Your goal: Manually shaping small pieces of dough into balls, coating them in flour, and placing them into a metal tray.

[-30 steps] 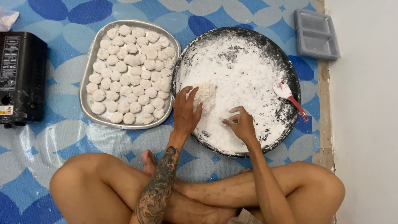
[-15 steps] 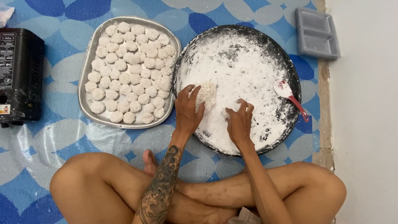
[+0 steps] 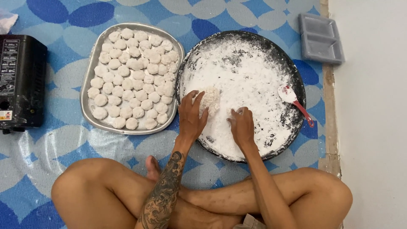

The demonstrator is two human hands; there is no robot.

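Since a second ago left hand (image 3: 191,116) slid beside dough lump (image 3: 210,99), fingers spread, touching not gripping; right hand (image 3: 241,125) curled, flat in flour; lump sits left-centre in round black pan (image 3: 296,80) for coating; metal tray (image 3: 91,114) of finished pieces left of pan.

Lighting, as I saw it: bright, even, diffuse; source direction I could not tell. Shadows: soft and short, one under my left hand (image 3: 191,116), one under my right hand (image 3: 241,126). Glare: mild sheen along the metal tray (image 3: 87,111) rim; white flour (image 3: 250,80) near washed out. Focus: sharp throughout, no motion blur. Edges: slight wide-angle bending.
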